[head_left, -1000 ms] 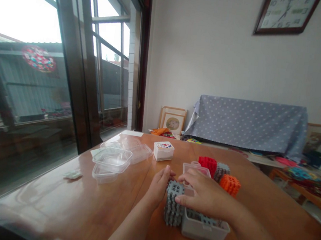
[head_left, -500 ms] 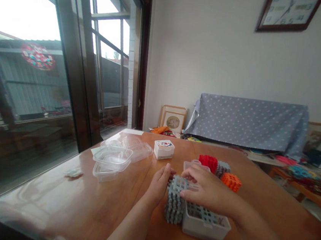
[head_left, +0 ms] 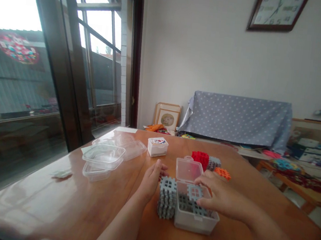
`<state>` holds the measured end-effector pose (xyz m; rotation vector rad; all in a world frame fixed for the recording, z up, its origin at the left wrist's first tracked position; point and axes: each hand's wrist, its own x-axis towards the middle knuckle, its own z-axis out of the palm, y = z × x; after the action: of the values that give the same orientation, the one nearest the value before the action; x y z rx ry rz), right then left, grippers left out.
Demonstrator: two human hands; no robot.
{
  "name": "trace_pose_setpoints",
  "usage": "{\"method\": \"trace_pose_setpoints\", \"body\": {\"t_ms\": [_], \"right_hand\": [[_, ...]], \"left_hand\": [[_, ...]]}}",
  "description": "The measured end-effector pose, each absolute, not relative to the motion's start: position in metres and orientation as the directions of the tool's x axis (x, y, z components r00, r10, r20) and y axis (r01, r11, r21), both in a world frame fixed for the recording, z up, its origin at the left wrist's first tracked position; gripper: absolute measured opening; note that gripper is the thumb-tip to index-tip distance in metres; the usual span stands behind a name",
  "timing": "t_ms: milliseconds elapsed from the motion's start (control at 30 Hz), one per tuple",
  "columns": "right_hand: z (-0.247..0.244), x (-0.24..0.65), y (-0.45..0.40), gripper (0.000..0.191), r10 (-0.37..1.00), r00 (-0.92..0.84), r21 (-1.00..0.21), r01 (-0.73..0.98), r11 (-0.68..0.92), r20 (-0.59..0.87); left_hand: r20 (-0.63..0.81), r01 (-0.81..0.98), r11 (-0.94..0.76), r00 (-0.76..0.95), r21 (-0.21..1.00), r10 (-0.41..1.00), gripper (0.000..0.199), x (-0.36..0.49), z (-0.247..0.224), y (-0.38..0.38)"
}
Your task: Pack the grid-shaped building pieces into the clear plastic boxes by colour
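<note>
My right hand (head_left: pixel 218 191) pinches a grey plastic building tile (head_left: pixel 194 192), square with notched edges and small window holes, over the open clear plastic box (head_left: pixel 195 225). More grey tiles (head_left: pixel 184 202) lie inside that box, and its hinged lid (head_left: pixel 189 170) leans back behind it. Against the box's left side stands a tall stack of grey tiles (head_left: pixel 167 201). My left hand (head_left: pixel 151 178) is at the stack's far left corner, fingers loosely apart and partly hidden; whether they touch the stack I cannot tell.
Behind the box sit red tiles (head_left: pixel 200 159), another grey stack (head_left: pixel 214 163) and orange tiles (head_left: pixel 223 174). A closed white box (head_left: pixel 157 148) stands farther back. Clear plastic containers (head_left: pixel 103 156) and a small crumpled packet (head_left: pixel 62 174) lie on the left of the wooden table (head_left: pixel 105 209).
My right hand has moved right from the top of the grey stack to above the box, carrying a grey tile. My left hand stays by the stack. The view has shifted slightly.
</note>
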<state>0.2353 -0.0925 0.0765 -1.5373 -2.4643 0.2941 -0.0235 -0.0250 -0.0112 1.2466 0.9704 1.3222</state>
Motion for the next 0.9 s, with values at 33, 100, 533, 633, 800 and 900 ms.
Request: {"method": "trace_pose_setpoints", "body": {"t_ms": [33,100,533,633,800,900], "right_hand": [[0.074,0.234,-0.093,0.036,0.905,-0.421,-0.278,0.863,0.422,0.067],[0.071,0.231,-0.095,0.037,0.909,-0.413,-0.252,0.876,0.412,0.052],[0.064,0.195,-0.09,0.035,0.895,-0.446,-0.222,0.873,0.434,-0.008],[0.063,0.19,-0.09,0.038,0.892,-0.452,-0.233,0.87,0.435,-0.025],[0.061,0.188,-0.091,0.039,0.888,-0.46,-0.25,0.861,0.442,-0.018],[0.059,0.19,-0.091,0.039,0.896,-0.443,-0.277,0.863,0.423,-0.01]], "left_hand": [[0.153,-0.148,-0.141,0.07,0.979,0.986,0.071,-0.023,-0.011,-0.025],[0.149,-0.154,-0.136,0.073,0.979,0.986,0.071,-0.023,-0.01,-0.026],[0.142,-0.128,-0.133,0.069,0.983,0.987,0.071,-0.022,-0.01,-0.024],[0.147,-0.127,-0.136,0.076,0.983,0.986,0.072,-0.022,-0.011,-0.024],[0.142,-0.141,-0.129,0.083,0.982,0.986,0.071,-0.021,-0.009,-0.025],[0.141,-0.151,-0.128,0.08,0.98,0.987,0.07,-0.021,-0.009,-0.025]]}}
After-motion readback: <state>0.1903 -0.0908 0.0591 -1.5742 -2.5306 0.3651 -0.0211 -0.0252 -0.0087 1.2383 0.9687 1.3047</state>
